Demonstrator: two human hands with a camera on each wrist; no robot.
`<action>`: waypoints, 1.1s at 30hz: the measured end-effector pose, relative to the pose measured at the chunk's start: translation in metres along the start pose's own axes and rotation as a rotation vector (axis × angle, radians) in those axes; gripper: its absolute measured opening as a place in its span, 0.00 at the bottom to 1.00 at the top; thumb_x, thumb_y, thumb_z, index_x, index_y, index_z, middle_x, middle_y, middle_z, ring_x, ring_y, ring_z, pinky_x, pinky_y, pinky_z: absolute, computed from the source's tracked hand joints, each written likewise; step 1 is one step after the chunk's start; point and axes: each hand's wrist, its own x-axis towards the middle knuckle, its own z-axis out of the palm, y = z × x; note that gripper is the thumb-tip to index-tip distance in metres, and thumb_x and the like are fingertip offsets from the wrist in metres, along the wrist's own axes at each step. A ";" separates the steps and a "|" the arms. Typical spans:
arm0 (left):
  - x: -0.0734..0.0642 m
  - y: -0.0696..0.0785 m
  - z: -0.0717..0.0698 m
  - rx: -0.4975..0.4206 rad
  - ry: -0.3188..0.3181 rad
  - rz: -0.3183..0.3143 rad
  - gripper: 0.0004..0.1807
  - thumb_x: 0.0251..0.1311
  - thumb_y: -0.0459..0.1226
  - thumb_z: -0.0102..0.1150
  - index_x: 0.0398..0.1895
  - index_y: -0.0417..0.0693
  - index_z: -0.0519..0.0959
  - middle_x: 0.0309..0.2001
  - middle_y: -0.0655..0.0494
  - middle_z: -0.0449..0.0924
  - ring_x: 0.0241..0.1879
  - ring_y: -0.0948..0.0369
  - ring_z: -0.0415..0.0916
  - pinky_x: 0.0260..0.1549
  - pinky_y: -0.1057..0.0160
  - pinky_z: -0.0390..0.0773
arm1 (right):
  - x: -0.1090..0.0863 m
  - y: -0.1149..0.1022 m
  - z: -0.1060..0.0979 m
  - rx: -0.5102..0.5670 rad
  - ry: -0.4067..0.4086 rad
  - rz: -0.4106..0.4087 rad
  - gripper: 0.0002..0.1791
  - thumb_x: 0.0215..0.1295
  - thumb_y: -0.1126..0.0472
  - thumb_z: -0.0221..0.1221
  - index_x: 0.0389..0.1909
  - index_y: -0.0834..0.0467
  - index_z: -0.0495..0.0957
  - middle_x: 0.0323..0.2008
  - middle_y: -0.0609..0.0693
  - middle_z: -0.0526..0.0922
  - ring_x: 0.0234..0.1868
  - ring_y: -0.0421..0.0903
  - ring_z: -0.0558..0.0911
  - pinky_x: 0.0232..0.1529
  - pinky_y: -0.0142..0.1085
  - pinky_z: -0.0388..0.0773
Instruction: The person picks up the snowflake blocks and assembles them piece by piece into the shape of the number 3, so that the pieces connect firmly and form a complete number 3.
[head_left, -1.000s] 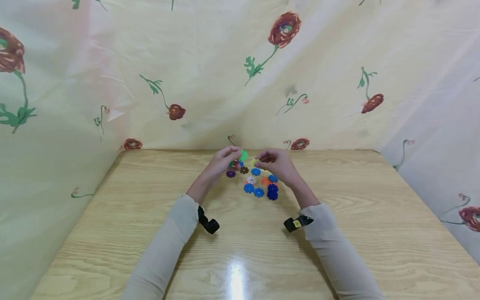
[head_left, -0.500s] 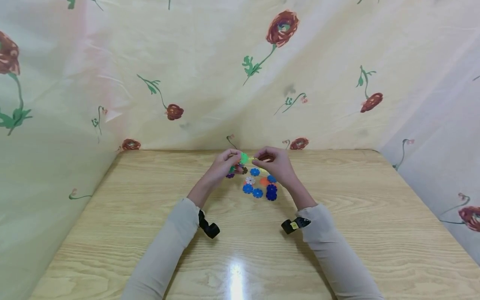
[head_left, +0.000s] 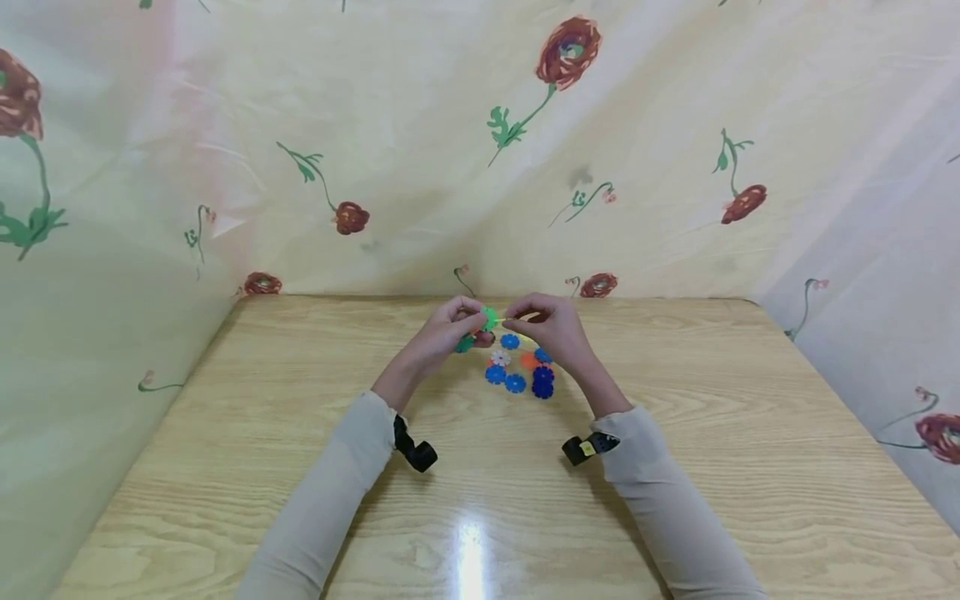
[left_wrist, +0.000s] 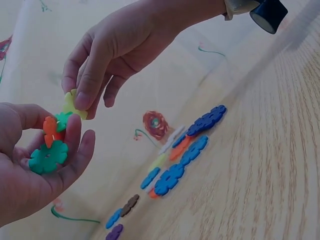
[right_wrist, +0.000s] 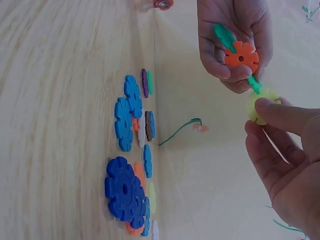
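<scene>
clamping joined green-and-orange notched plastic discs (right_wrist: 248,53) in left fingers (right_wrist: 211,64) | pinching yellow notched plastic disc (right_wrist: 269,94) in right fingers (right_wrist: 262,151), against those | near far edge of bench (head_left: 498,475)

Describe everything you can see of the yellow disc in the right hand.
The yellow disc is pale, thin and notched round its rim like a flower; it looks like slightly translucent plastic. The right hand pinches it above the table, the thumb covering part of its face. The head view shows it edge-on. Its edge appears to meet the light green disc held in the left hand; whether they are slotted together is unclear.
</scene>
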 end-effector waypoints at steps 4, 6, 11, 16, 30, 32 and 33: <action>0.000 0.001 0.001 0.018 -0.003 0.011 0.07 0.78 0.33 0.47 0.52 0.39 0.70 0.41 0.50 0.80 0.36 0.65 0.84 0.54 0.55 0.84 | 0.000 0.002 -0.001 0.002 0.015 -0.028 0.05 0.64 0.64 0.69 0.37 0.62 0.88 0.38 0.60 0.89 0.40 0.56 0.85 0.37 0.26 0.82; 0.000 0.000 0.002 0.022 0.001 0.019 0.07 0.78 0.33 0.47 0.52 0.39 0.70 0.41 0.49 0.80 0.36 0.64 0.84 0.54 0.55 0.84 | 0.000 0.003 0.000 0.011 0.029 -0.044 0.04 0.64 0.65 0.69 0.36 0.62 0.89 0.37 0.61 0.89 0.39 0.55 0.85 0.36 0.26 0.82; 0.000 0.002 0.004 0.016 0.020 0.039 0.06 0.78 0.32 0.47 0.51 0.39 0.70 0.38 0.54 0.80 0.36 0.63 0.84 0.58 0.51 0.82 | 0.000 0.002 0.004 0.005 0.077 -0.099 0.03 0.62 0.67 0.70 0.34 0.63 0.89 0.35 0.61 0.89 0.36 0.50 0.86 0.35 0.24 0.82; 0.001 0.001 0.009 -0.001 0.043 0.051 0.06 0.78 0.32 0.45 0.51 0.39 0.69 0.36 0.55 0.79 0.34 0.64 0.83 0.53 0.57 0.84 | 0.000 -0.001 0.008 -0.024 0.116 -0.099 0.03 0.61 0.72 0.69 0.35 0.68 0.88 0.35 0.65 0.89 0.34 0.45 0.86 0.34 0.22 0.80; 0.001 -0.001 0.014 -0.050 0.090 0.008 0.12 0.79 0.42 0.48 0.48 0.42 0.73 0.34 0.54 0.72 0.38 0.57 0.80 0.50 0.64 0.81 | -0.003 0.000 0.014 0.016 0.160 -0.069 0.08 0.62 0.64 0.71 0.39 0.65 0.88 0.37 0.62 0.89 0.35 0.44 0.86 0.34 0.23 0.80; 0.001 -0.002 0.013 -0.030 0.101 -0.002 0.11 0.78 0.43 0.50 0.46 0.45 0.74 0.35 0.54 0.73 0.41 0.53 0.82 0.47 0.64 0.76 | -0.004 0.000 0.015 0.017 0.156 -0.075 0.08 0.63 0.63 0.71 0.39 0.64 0.87 0.36 0.61 0.89 0.36 0.46 0.86 0.35 0.23 0.81; 0.001 -0.002 0.013 -0.028 0.108 -0.005 0.10 0.77 0.43 0.51 0.45 0.46 0.74 0.37 0.54 0.74 0.44 0.49 0.83 0.48 0.61 0.75 | -0.004 0.000 0.015 0.018 0.153 -0.078 0.08 0.63 0.63 0.70 0.39 0.64 0.87 0.36 0.61 0.89 0.37 0.47 0.86 0.36 0.24 0.82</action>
